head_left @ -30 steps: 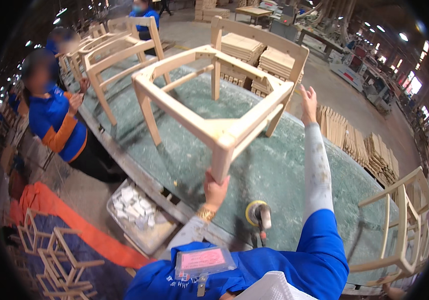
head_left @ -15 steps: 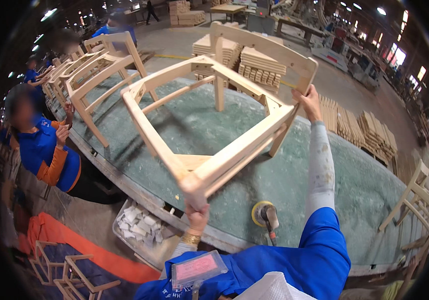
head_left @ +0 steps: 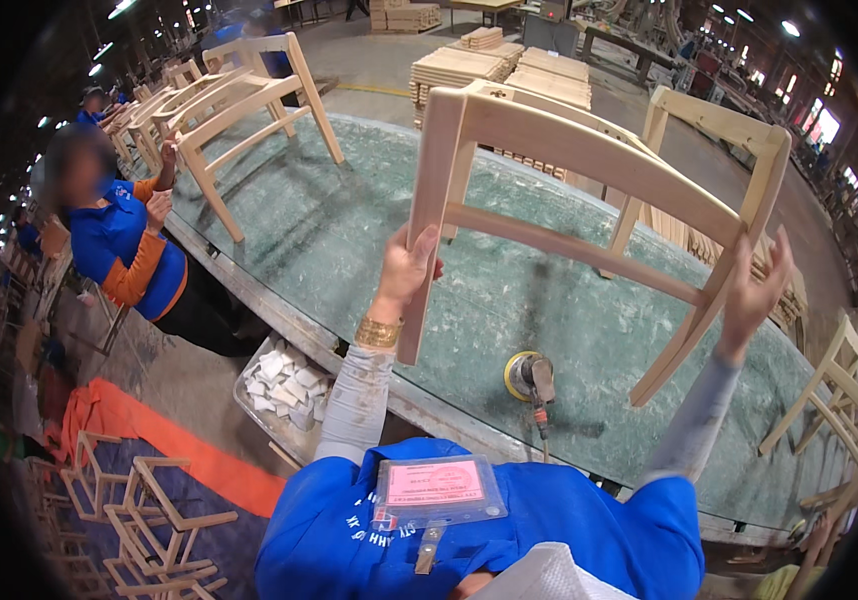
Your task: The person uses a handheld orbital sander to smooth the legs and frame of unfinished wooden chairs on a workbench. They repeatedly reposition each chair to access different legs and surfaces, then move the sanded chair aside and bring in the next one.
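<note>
Plainly, the left hand [head_left: 407,270] has its fingers wrapped around the near left post [head_left: 431,190] of a pale wooden chair frame [head_left: 589,165], thumb lying along the wood. The right hand [head_left: 752,295] is spread, fingers loose and apart, up against the near right post [head_left: 682,345] (whether it bears any weight, I cannot tell). Between them the chair frame leans at a slant above the green worktable [head_left: 339,230], its broad curved rail toward the wearer; whether any leg rests on the surface is unclear.

A gold bracelet [head_left: 379,333] circles the left wrist over a grey sleeve [head_left: 354,405]. Just in front of the wearer's blue shirt [head_left: 569,500], a round sander [head_left: 532,378] with a yellow edge lies on the worktable.

Farther left, white pieces [head_left: 284,385] fill part of a tray beside the table edge, and a co-worker [head_left: 114,240] in blue and orange stands near more chair frames [head_left: 249,135]. Beyond the far edge rise stacks of wooden slats [head_left: 454,75]
</note>
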### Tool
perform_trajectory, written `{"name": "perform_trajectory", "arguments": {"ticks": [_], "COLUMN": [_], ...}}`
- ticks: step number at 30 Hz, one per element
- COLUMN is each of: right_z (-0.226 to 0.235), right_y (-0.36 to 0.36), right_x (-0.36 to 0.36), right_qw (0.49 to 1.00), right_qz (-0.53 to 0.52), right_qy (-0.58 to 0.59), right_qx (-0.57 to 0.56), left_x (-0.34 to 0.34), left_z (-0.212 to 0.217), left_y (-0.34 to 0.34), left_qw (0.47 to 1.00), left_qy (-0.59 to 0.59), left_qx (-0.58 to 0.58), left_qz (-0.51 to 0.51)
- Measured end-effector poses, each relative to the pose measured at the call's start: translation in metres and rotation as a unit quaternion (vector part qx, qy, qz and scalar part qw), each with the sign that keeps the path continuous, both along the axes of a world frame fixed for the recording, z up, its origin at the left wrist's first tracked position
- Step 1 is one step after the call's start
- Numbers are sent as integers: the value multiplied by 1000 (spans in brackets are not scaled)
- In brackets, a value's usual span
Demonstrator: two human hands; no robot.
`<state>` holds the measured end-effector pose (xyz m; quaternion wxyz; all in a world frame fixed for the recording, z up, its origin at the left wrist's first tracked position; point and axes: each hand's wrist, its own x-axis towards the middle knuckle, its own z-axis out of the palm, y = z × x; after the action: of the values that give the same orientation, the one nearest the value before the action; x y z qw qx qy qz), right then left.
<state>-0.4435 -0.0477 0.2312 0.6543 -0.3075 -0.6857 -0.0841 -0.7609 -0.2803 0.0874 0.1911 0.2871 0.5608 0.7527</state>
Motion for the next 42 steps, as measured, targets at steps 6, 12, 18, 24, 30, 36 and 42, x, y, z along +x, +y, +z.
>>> {"name": "perform_trajectory", "arguments": {"ticks": [6,12,18,24,30,36,42], "right_z": [-180,-321,-335,-276,-38,60,84], "right_y": [-113,-132,-119,-121,-140,-96,-77], "right_x": [1,-48,-45,-48,-114,-207,-244], "right_qw": [887,771,747,765,957,975,987], "right_qz": [231,35,33,126,217,73,29], "right_qy": [-152,-433,-433,-359,-158,-191,-152], "right_qx": [-371,-465,-504,-519,-109,-88,-42], "left_x": [-15,-22,-30,-45,-40,-29,-25], "left_z": [27,42,53,49,46,49,45], "left_y": [24,37,52,59,56,55,52], "left_qw": [999,999,999,999,999,998,998], "left_qy": [4,2,11,-29,-19,-18,32], "left_qx": [-15,-33,-45,-2,0,-1,-16], "left_qz": [-35,-2,-3,-46,-45,-61,-54]}}
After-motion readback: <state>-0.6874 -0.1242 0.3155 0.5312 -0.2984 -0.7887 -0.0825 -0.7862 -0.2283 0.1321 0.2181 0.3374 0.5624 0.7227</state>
